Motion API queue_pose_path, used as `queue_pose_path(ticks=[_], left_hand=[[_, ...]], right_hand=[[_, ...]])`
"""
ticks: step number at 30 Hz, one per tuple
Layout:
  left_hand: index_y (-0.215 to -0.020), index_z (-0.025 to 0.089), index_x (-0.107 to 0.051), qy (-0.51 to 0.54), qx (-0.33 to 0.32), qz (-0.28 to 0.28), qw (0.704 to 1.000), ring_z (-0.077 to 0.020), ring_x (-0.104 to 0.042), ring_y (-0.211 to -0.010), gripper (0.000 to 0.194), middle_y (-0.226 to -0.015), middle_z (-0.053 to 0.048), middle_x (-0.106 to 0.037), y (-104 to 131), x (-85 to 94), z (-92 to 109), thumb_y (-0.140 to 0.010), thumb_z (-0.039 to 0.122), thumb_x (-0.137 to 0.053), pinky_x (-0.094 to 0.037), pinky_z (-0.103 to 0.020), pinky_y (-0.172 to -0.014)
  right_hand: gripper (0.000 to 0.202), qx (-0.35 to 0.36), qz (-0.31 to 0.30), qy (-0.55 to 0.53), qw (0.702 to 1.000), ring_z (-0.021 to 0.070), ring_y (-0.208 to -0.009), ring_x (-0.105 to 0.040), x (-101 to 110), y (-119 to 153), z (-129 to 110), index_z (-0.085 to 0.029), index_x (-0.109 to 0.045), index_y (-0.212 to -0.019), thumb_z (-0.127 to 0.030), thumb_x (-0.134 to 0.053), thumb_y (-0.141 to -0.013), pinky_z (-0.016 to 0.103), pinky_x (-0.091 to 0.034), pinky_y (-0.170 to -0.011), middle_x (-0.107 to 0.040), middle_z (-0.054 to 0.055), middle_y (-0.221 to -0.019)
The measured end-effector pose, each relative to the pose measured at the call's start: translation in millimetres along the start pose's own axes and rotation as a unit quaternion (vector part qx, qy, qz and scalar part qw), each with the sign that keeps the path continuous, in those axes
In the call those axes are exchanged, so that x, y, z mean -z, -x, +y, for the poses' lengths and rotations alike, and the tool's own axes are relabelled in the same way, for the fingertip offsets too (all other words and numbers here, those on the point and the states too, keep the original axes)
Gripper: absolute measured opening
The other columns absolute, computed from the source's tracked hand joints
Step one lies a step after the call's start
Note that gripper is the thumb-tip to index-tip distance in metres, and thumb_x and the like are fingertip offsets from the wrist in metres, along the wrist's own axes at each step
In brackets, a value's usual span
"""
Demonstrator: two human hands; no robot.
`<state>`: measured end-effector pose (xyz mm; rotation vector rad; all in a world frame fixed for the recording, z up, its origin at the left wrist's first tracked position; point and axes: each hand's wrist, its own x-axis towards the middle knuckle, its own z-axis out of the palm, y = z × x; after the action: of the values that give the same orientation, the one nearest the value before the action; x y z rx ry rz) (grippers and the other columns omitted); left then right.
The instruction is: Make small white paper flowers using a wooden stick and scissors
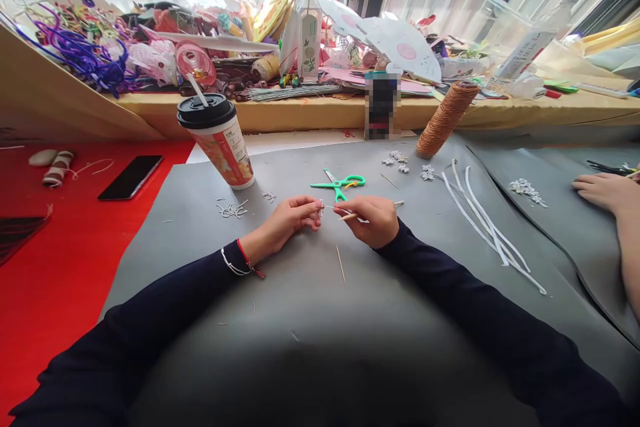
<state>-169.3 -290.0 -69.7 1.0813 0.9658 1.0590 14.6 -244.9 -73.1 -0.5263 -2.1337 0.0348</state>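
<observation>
My left hand [295,219] pinches a small white piece [321,209] between thumb and fingers. A thin white strand runs from it to the fingertips of my right hand [369,219], which also holds a pale wooden stick [350,217]. Just beyond my hands lie green scissors [336,183], blades partly apart and pointing left. A thin toothpick [341,264] rests on the grey mat [300,293] in front of my hands. Short white cut pieces [233,209] lie in a pile to the left of my left hand.
A paper cup [225,150] with a black lid stands back left, a phone [131,177] farther left. Small white flowers [399,157], a brown twine spool [447,120] and white strips [483,220] are to the right. Another person's hand [607,190] rests at the right edge.
</observation>
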Motion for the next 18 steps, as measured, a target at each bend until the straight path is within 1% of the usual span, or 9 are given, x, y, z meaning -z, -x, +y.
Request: queue_pose_path(ticks=[2,4,7,9,10,12,15,18], left_hand=[[-0.077,0.012,-0.057,-0.005,0.012,-0.015,1.000,-0.0089,-0.054,-0.060,0.023,-0.067,-0.001,-0.054,0.6,1.0,0.2,-0.073,0.034,-0.059,-0.045,-0.023,-0.058],[-0.082,0.012,-0.058,-0.045,-0.006,-0.007,0.999,-0.0108,-0.055,-0.065,0.024,-0.073,-0.003,-0.057,2.0,0.0,1.7,-0.073,0.034,-0.059,-0.047,-0.025,-0.061],[-0.097,0.015,-0.058,-0.111,-0.090,0.022,0.989,-0.0142,-0.056,-0.082,0.029,-0.097,-0.007,-0.059,4.5,-4.0,4.2,-0.073,0.032,-0.060,-0.047,-0.027,-0.072],[-0.099,0.016,-0.057,-0.141,-0.135,0.008,0.981,-0.0157,-0.056,-0.090,0.031,-0.103,-0.007,-0.059,5.8,-6.6,4.3,-0.073,0.031,-0.060,-0.046,-0.029,-0.078],[-0.098,0.016,-0.058,-0.151,-0.148,0.000,0.977,-0.0159,-0.056,-0.090,0.030,-0.100,-0.007,-0.060,6.2,-7.4,3.8,-0.073,0.031,-0.060,-0.045,-0.029,-0.079],[-0.095,0.015,-0.059,-0.170,-0.153,0.002,0.973,-0.0149,-0.058,-0.081,0.028,-0.090,-0.006,-0.063,6.6,-7.7,1.8,-0.072,0.031,-0.061,-0.046,-0.028,-0.074],[-0.094,0.015,-0.059,-0.178,-0.134,0.033,0.974,-0.0117,-0.056,-0.065,0.028,-0.074,-0.003,-0.062,6.4,-5.5,-1.6,-0.072,0.033,-0.060,-0.044,-0.023,-0.059],[-0.095,0.015,-0.059,-0.162,-0.120,0.064,0.977,-0.0111,-0.055,-0.063,0.026,-0.069,-0.002,-0.060,5.4,-2.0,-3.2,-0.074,0.030,-0.057,-0.041,-0.022,-0.057]], right_hand=[[0.008,0.015,0.007,0.025,1.000,0.0084,-0.047,-0.051,-0.2,-0.3,-1.3,-0.019,-0.062,-0.078,-0.023,-0.055,-0.079,0.020,-0.039,-0.050,-0.066,0.000,-0.061],[0.011,0.008,0.004,0.027,1.000,0.0087,-0.049,-0.053,-0.5,-0.5,-1.8,-0.019,-0.062,-0.080,-0.023,-0.052,-0.080,0.021,-0.040,-0.052,-0.068,0.001,-0.067],[0.016,-0.026,-0.029,0.025,0.999,0.0101,-0.055,-0.057,-1.8,0.4,-1.4,-0.019,-0.062,-0.083,-0.024,-0.047,-0.083,0.022,-0.041,-0.055,-0.069,0.003,-0.077],[0.018,-0.044,-0.060,0.028,0.997,0.0112,-0.058,-0.058,-3.5,1.6,-1.0,-0.019,-0.062,-0.083,-0.026,-0.045,-0.084,0.023,-0.041,-0.057,-0.069,0.004,-0.081],[0.019,-0.050,-0.076,0.030,0.995,0.0117,-0.059,-0.058,-4.6,2.2,-1.0,-0.019,-0.061,-0.083,-0.027,-0.045,-0.084,0.023,-0.040,-0.057,-0.069,0.004,-0.081],[0.020,-0.054,-0.099,0.032,0.993,0.0122,-0.061,-0.059,-6.8,3.1,-1.3,-0.019,-0.061,-0.083,-0.030,-0.044,-0.085,0.023,-0.040,-0.057,-0.068,0.004,-0.081],[0.023,-0.057,-0.120,0.036,0.991,0.0117,-0.063,-0.060,-8.4,3.0,-3.0,-0.019,-0.060,-0.089,-0.036,-0.046,-0.084,0.022,-0.039,-0.059,-0.067,0.004,-0.081],[0.034,-0.056,-0.130,0.061,0.988,0.0120,-0.062,-0.059,-6.1,1.5,-5.1,-0.020,-0.056,-0.102,-0.046,-0.049,-0.081,0.021,-0.037,-0.057,-0.066,0.003,-0.080]])
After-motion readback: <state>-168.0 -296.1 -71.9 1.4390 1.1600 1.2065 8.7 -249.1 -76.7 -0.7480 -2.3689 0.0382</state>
